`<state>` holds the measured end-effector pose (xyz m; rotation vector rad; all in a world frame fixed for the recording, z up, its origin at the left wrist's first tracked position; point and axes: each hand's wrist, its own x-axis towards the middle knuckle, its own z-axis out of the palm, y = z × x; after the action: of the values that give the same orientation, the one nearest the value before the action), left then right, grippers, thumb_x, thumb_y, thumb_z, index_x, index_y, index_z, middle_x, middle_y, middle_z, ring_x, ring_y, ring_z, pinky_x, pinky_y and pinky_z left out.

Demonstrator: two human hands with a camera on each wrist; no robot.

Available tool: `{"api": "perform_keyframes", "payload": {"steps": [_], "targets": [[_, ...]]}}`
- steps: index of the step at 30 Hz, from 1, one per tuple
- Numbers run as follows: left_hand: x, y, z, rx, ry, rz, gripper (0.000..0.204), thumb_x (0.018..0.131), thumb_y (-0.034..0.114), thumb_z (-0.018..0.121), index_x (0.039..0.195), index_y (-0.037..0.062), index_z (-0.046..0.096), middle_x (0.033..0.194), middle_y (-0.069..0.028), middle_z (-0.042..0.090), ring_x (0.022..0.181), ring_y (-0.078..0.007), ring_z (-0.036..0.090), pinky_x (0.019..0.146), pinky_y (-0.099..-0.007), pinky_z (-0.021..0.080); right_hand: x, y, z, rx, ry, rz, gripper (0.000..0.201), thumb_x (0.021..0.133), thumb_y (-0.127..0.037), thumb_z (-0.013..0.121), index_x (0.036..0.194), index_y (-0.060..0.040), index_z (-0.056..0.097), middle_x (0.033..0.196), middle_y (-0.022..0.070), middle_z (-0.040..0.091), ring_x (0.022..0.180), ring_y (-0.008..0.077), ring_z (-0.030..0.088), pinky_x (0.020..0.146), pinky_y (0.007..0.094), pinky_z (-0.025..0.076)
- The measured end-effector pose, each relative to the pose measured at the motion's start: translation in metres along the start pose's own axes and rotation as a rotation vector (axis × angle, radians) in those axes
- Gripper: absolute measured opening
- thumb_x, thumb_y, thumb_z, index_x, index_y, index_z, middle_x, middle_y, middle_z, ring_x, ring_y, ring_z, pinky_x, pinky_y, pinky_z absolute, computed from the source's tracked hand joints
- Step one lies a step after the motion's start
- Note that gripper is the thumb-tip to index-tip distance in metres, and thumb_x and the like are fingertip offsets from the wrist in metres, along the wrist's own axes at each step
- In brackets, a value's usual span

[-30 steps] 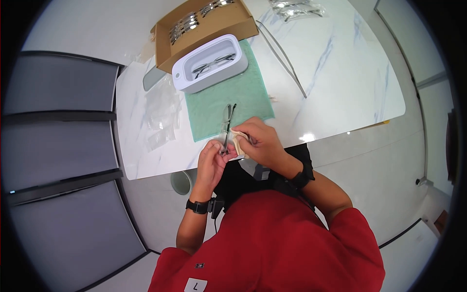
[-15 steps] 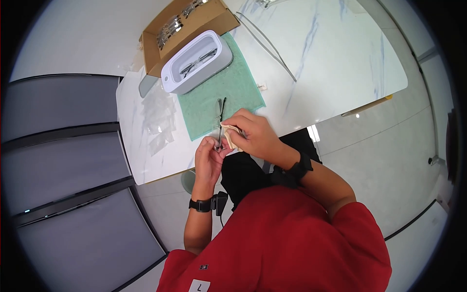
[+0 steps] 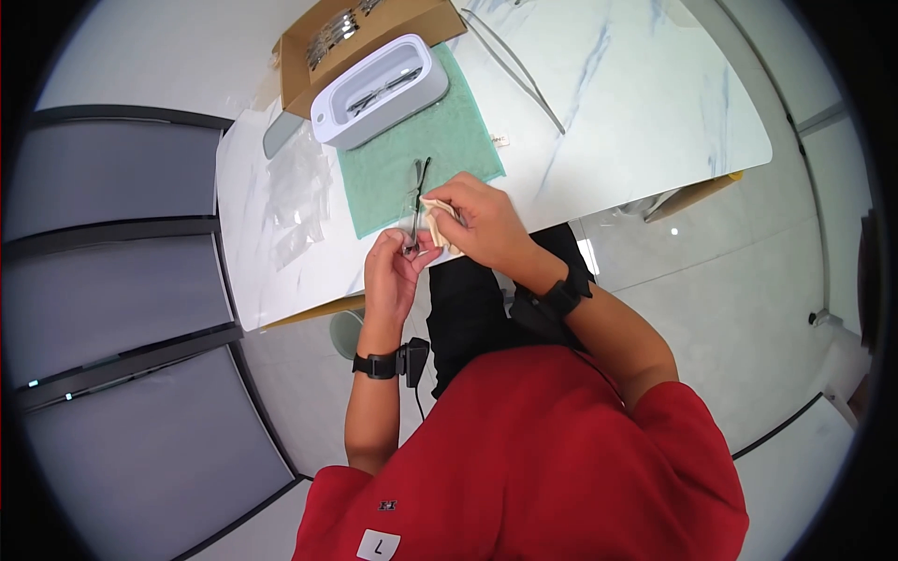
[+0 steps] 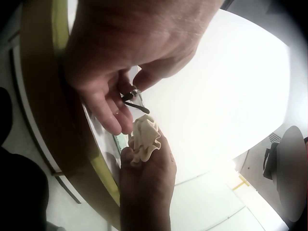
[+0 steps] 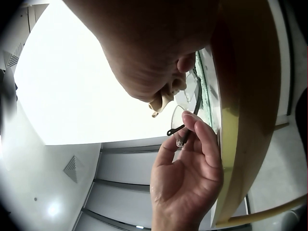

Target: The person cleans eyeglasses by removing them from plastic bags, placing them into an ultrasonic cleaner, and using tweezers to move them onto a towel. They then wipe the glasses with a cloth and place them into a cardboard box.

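Observation:
Near the table's front edge, my left hand (image 3: 391,271) pinches a pair of eyeglasses (image 3: 417,194) by one end, with a dark temple and a clear lens showing. Bunched in my right hand (image 3: 494,226) is a cream wiping cloth (image 4: 145,137), gripped between thumb and fingers. The cloth sits right beside the glasses; in the right wrist view it lies close to the clear lens (image 5: 177,115). My right fingers hide part of the frame. Beyond the hands, a green towel (image 3: 468,140) is spread under a white basin-like cleaner (image 3: 398,117) with more glasses (image 3: 379,92) inside.
A cardboard box (image 3: 398,35) holding several pairs of glasses stands behind the cleaner. Clear plastic bags (image 3: 297,196) lie on the left of the marble-look table (image 3: 645,122). A thin grey strap (image 3: 519,75) stretches across the back. Below the table's edge stands a bin (image 3: 345,333).
The head view has shifted, so the table and its things appear displaced to the left and upward. Both hands keep nearly the same hold on the eyeglasses and the cloth.

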<state>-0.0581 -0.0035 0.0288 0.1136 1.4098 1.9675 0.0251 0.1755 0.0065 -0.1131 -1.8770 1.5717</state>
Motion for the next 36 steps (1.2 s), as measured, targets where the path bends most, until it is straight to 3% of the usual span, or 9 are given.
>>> {"api": "perform_keyframes", "payload": {"steps": [4, 7, 10, 13, 19, 22, 27, 35, 36], "targets": [[-0.001, 0.002, 0.001, 0.02, -0.009, -0.013, 0.016, 0.103, 0.009, 0.045, 0.096, -0.0011, 0.055, 0.103, -0.0211, 0.067, 0.097, -0.0305, 0.07, 0.092, -0.0459, 0.062, 0.0, 0.0, 0.002, 0.026, 0.013, 0.003, 0.022, 0.09, -0.003, 0.07, 0.112, -0.0031, 0.072, 0.092, 0.0063, 0.064, 0.069, 0.0125, 0.055, 0.063, 0.026, 0.045], [-0.001, 0.0, -0.001, -0.001, -0.014, 0.001, 0.015, 0.103, 0.008, 0.045, 0.098, -0.0015, 0.055, 0.105, -0.0221, 0.067, 0.096, -0.0305, 0.07, 0.093, -0.0457, 0.062, 0.002, -0.005, 0.002, 0.012, -0.004, 0.068, 0.019, 0.09, -0.008, 0.07, 0.108, -0.0033, 0.071, 0.093, 0.0105, 0.067, 0.077, 0.0249, 0.067, 0.068, 0.0339, 0.053], [-0.002, -0.001, -0.002, -0.004, -0.024, 0.012, 0.014, 0.103, 0.008, 0.045, 0.099, -0.0016, 0.055, 0.107, -0.0235, 0.067, 0.098, -0.0304, 0.071, 0.093, -0.044, 0.061, 0.003, -0.007, 0.001, -0.011, -0.004, 0.052, 0.017, 0.09, -0.006, 0.07, 0.107, -0.0028, 0.072, 0.092, 0.0103, 0.066, 0.074, 0.023, 0.065, 0.067, 0.0321, 0.051], [-0.001, -0.003, -0.002, -0.002, -0.039, 0.022, 0.014, 0.103, 0.008, 0.045, 0.1, -0.0015, 0.055, 0.109, -0.0245, 0.068, 0.1, -0.0309, 0.072, 0.094, -0.042, 0.061, 0.002, -0.001, 0.003, -0.013, 0.031, 0.034, 0.021, 0.089, 0.001, 0.071, 0.109, -0.0026, 0.074, 0.09, 0.0031, 0.064, 0.068, 0.0065, 0.053, 0.06, 0.0223, 0.043], [-0.003, -0.004, 0.003, 0.046, -0.041, 0.04, 0.014, 0.105, 0.009, 0.047, 0.103, -0.0019, 0.055, 0.11, -0.0245, 0.068, 0.101, -0.0314, 0.073, 0.093, -0.04, 0.061, -0.001, 0.005, 0.006, 0.006, 0.063, 0.041, 0.019, 0.092, -0.002, 0.071, 0.111, -0.0028, 0.071, 0.09, 0.0026, 0.064, 0.069, 0.0051, 0.056, 0.061, 0.0217, 0.046], [-0.002, -0.007, -0.002, 0.065, -0.049, 0.052, 0.014, 0.106, 0.011, 0.049, 0.105, -0.0011, 0.056, 0.112, -0.0237, 0.069, 0.102, -0.0308, 0.073, 0.094, -0.0393, 0.061, 0.0, 0.001, 0.006, 0.128, 0.044, 0.238, 0.019, 0.092, -0.006, 0.07, 0.111, -0.0021, 0.067, 0.092, 0.0098, 0.068, 0.075, 0.0194, 0.067, 0.065, 0.0305, 0.052], [-0.002, -0.013, -0.006, 0.078, -0.051, 0.062, 0.016, 0.108, 0.016, 0.053, 0.108, 0.0002, 0.057, 0.113, -0.0224, 0.07, 0.103, -0.03, 0.072, 0.096, -0.0397, 0.059, 0.006, -0.007, 0.005, -0.08, 0.094, 0.071, 0.019, 0.093, -0.009, 0.071, 0.108, -0.0028, 0.063, 0.093, 0.013, 0.069, 0.08, 0.0257, 0.07, 0.069, 0.0358, 0.055], [-0.003, -0.009, -0.005, 0.053, -0.055, 0.046, 0.016, 0.108, 0.013, 0.05, 0.111, -0.0015, 0.056, 0.12, -0.0233, 0.067, 0.104, -0.0307, 0.071, 0.097, -0.0409, 0.059, 0.034, -0.008, -0.021, -0.318, 0.158, -0.014, 0.019, 0.09, -0.011, 0.073, 0.106, -0.0017, 0.066, 0.098, 0.0137, 0.069, 0.075, 0.026, 0.067, 0.07, 0.0351, 0.055], [-0.002, -0.011, -0.006, 0.043, -0.059, 0.049, 0.017, 0.109, 0.014, 0.05, 0.111, -0.0015, 0.056, 0.12, -0.0232, 0.067, 0.104, -0.0308, 0.071, 0.098, -0.0411, 0.059, 0.037, -0.008, -0.024, -0.327, 0.126, 0.004, 0.027, 0.088, -0.012, 0.074, 0.111, -0.0017, 0.065, 0.102, 0.0139, 0.068, 0.084, 0.0291, 0.067, 0.076, 0.0379, 0.055]]}}
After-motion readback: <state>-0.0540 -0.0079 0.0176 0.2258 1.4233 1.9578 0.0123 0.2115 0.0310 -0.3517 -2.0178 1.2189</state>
